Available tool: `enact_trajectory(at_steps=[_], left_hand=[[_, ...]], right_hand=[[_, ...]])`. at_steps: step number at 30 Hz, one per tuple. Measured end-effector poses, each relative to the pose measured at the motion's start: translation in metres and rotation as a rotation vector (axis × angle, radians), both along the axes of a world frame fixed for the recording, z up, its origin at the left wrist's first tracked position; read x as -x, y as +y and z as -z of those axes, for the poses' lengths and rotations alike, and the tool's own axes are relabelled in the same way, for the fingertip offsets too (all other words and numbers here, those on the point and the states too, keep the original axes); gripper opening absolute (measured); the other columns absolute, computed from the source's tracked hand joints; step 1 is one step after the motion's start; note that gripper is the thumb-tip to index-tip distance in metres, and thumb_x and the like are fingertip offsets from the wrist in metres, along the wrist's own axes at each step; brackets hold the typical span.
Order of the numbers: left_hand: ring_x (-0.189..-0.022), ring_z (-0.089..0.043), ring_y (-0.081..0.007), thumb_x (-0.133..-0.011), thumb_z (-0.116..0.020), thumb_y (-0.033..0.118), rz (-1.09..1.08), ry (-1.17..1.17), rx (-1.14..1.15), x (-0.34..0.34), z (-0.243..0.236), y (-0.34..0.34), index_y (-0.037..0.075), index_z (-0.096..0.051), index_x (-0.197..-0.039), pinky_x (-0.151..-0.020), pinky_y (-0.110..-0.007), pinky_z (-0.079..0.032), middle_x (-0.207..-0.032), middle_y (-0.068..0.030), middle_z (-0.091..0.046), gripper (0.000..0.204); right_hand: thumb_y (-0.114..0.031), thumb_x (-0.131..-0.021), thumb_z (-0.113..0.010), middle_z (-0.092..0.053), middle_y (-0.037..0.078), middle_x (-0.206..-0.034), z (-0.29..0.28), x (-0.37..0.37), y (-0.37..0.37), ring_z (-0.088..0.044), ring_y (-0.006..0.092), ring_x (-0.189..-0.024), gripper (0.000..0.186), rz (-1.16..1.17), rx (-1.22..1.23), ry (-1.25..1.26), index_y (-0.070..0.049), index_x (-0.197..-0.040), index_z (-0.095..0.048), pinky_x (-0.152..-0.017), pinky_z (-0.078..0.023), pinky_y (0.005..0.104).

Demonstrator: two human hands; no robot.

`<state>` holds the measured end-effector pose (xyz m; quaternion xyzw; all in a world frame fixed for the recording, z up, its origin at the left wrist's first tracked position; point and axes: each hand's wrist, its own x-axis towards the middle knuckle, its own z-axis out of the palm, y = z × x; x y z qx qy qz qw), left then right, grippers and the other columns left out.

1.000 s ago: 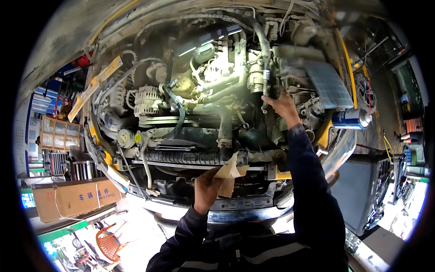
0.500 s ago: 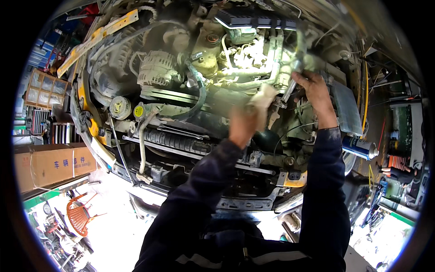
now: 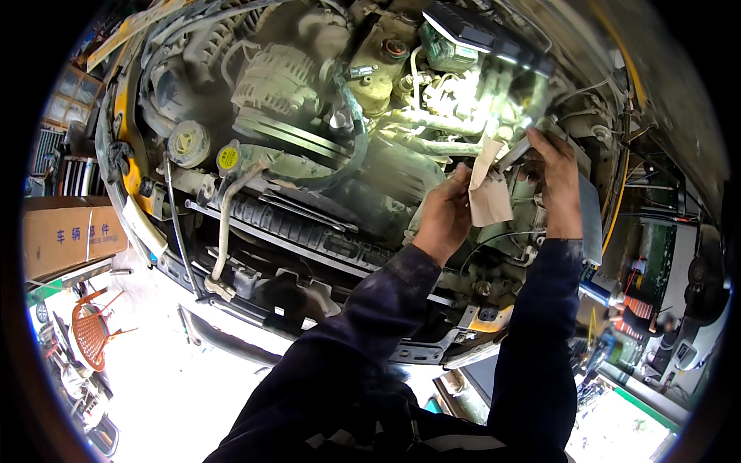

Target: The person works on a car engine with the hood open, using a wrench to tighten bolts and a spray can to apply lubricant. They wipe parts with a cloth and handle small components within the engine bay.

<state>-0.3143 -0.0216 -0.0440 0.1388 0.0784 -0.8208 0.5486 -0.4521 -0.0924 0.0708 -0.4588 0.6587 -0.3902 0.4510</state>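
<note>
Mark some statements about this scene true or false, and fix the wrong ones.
1. The left hand holds tan paper. True.
2. The right hand is empty. False: its fingers hold a grey tube.
3. The black lamp above the hands is lit. True.
4. The orange chair is at the picture's right. False: it is at the left.
5. A cardboard box is at the picture's left. True.

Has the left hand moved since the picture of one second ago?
Yes: the left hand has moved forward and to the right, from the near side of the black ribbed strip to beyond it.
</note>
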Motion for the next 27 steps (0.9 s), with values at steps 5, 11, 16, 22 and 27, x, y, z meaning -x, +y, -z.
enact_trajectory(at_steps=[5, 11, 16, 22, 27], left_hand=[[-0.088, -0.056, -0.0107, -0.099, -0.053, 0.014, -0.228, -0.351, 0.147, 0.019, -0.001, -0.001, 0.000, -0.055, -0.111, -0.080, -0.026, -0.046, -0.099, -0.0031, -0.060, 0.019], [-0.089, -0.048, -0.0097, -0.102, -0.044, 0.014, -0.546, -0.917, 0.252, 0.043, -0.020, -0.002, 0.000, -0.046, -0.112, -0.080, -0.024, -0.041, -0.101, -0.0050, -0.053, 0.017], [-0.082, -0.051, -0.0315, -0.102, -0.036, 0.012, -0.782, -1.289, 0.160, 0.047, -0.028, -0.021, -0.003, -0.043, -0.109, -0.076, -0.038, -0.042, -0.095, -0.0197, -0.051, 0.018], [-0.077, -0.052, -0.0436, -0.099, -0.039, 0.007, -0.653, -1.405, 0.078, 0.024, -0.029, -0.037, -0.003, -0.041, -0.105, -0.069, -0.044, -0.042, -0.086, -0.0242, -0.054, 0.012], [-0.076, -0.055, -0.0502, -0.095, -0.044, 0.006, -0.509, -1.539, 0.064, 0.019, -0.014, -0.046, -0.005, -0.041, -0.101, -0.066, -0.051, -0.042, -0.084, -0.0283, -0.057, 0.013]], right_hand=[[-0.032, -0.085, -0.071, -0.058, 0.004, -0.068, 0.002, -0.004, 0.000, -0.057, 0.0159, -0.045, 0.034, 0.004, 0.011, 0.018, -0.001, -0.095, -0.061, -0.041, -0.036, 0.0244], [-0.031, -0.088, -0.067, -0.058, 0.004, -0.065, 0.012, -0.010, -0.005, -0.052, 0.0140, -0.041, 0.032, 0.025, 0.094, -0.001, -0.001, -0.092, -0.060, -0.039, -0.035, 0.0249], [-0.031, -0.094, -0.060, -0.056, 0.004, -0.058, 0.024, -0.036, -0.011, -0.049, 0.0103, -0.043, 0.033, 0.042, 0.160, 0.130, 0.002, -0.088, -0.059, -0.039, -0.036, 0.0256], [-0.035, -0.097, -0.052, -0.058, 0.021, -0.068, 0.047, -0.036, -0.017, -0.056, 0.0330, -0.060, 0.046, 0.032, 0.301, 0.389, 0.009, -0.089, -0.057, -0.059, -0.044, 0.0415], [-0.032, -0.097, -0.054, -0.062, 0.027, -0.085, 0.078, -0.026, -0.014, -0.055, 0.0434, -0.077, 0.041, 0.065, 0.495, 0.487, 0.009, -0.098, -0.059, -0.073, -0.045, 0.0446]])
